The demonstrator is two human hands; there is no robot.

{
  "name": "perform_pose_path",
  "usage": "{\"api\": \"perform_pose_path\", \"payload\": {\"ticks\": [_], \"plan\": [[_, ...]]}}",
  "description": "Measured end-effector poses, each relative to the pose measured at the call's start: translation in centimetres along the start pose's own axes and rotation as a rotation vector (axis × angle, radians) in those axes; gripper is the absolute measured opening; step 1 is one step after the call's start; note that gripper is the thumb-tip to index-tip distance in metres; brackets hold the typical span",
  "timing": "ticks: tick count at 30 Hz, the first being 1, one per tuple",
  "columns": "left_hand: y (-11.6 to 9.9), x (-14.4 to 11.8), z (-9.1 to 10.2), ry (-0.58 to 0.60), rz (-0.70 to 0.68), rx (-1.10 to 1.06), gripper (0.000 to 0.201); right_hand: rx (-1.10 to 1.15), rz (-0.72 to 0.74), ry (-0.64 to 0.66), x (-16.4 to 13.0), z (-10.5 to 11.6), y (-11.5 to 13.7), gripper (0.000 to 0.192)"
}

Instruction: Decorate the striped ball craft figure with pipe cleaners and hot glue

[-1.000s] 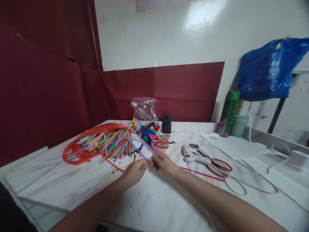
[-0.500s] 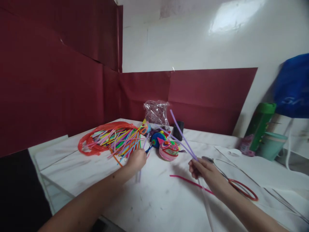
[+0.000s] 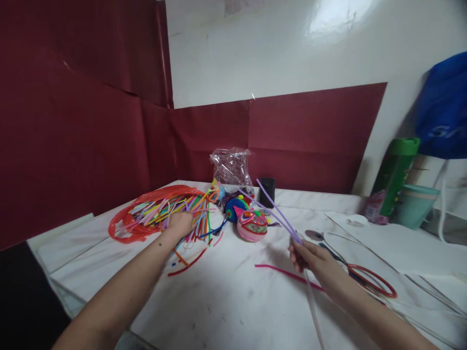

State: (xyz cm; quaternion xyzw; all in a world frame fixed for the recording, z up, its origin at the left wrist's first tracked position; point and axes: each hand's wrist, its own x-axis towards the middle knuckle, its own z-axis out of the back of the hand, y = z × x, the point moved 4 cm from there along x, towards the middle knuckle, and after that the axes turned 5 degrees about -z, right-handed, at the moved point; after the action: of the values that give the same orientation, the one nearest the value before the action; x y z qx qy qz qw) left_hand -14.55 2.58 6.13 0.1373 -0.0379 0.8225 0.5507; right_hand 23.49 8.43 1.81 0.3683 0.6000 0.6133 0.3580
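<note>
My right hand (image 3: 308,255) is closed on purple pipe cleaners (image 3: 273,206), two lengths of which stick up and spread apart above the fingers. Below this hand hangs a pale thin strip (image 3: 312,306); whether it is gripped cannot be made out. A bright pink pipe cleaner (image 3: 280,272) lies on the table beside the wrist. My left hand (image 3: 181,224) is at the heap of many-coloured pipe cleaners (image 3: 160,209), its fingers turned away and hidden. That heap lies on a red plastic bag (image 3: 122,231). A red pipe cleaner (image 3: 189,266) lies in front.
A pink stuffed bird (image 3: 252,227) and a blue one (image 3: 236,210) sit mid-table. Behind are a clear plastic bag (image 3: 231,167) and a black phone-like object (image 3: 267,192). Red-handled scissors (image 3: 372,282), a green bottle (image 3: 396,177) and a teal cup (image 3: 418,206) are at the right.
My left hand has moved left onto the heap, and the blurred purple pipe cleaner by it is no longer seen there. My right hand keeps its hold. The view has shifted slightly.
</note>
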Motion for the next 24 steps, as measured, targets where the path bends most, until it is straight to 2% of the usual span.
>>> {"api": "perform_pose_path", "payload": {"ticks": [4,8,10,12,14,17,19,21,23,24], "plan": [[-0.9,1.0,0.4,-0.027,0.037,-0.014,0.036,0.052,0.058,-0.077,-0.2,0.9,0.3,0.045],[-3.2,-0.3,2.2,-0.144,-0.023,-0.063,0.036,0.049,0.11,-0.12,-0.3,0.9,0.4,0.042],[-5.6,-1.8,2.9,-0.176,-0.109,-0.127,0.035,0.034,0.088,-0.105,-0.4,0.4,0.1,0.044],[-8.9,-3.7,3.1,-0.141,-0.244,-0.274,0.03,-0.016,0.078,-0.075,-0.6,-0.4,-0.4,0.046],[-12.5,-5.7,2.5,0.06,-0.389,-0.829,0.031,-0.104,0.083,-0.023,-0.9,-1.4,-0.8,0.047],[-16.4,-7.7,1.8,0.108,-0.474,-0.936,0.03,-0.204,0.097,0.024,-1.6,-2.5,-1.0,0.048],[-17.7,-7.7,1.6,0.023,-0.496,-0.916,0.024,-0.215,0.12,-0.005,-1.9,-2.6,-0.6,0.048],[-18.3,-6.6,1.8,-0.121,-0.507,-0.88,0.025,-0.199,0.145,-0.07,-1.9,-2.2,0.0,0.048],[-18.5,-4.5,2.1,-0.275,-0.453,-0.815,0.042,-0.166,0.161,-0.132,-1.7,-1.5,0.3,0.047],[-18.5,-3.3,2.3,-0.344,-0.384,-0.755,0.052,-0.149,0.161,-0.153,-1.4,-1.2,0.2,0.046]]}}
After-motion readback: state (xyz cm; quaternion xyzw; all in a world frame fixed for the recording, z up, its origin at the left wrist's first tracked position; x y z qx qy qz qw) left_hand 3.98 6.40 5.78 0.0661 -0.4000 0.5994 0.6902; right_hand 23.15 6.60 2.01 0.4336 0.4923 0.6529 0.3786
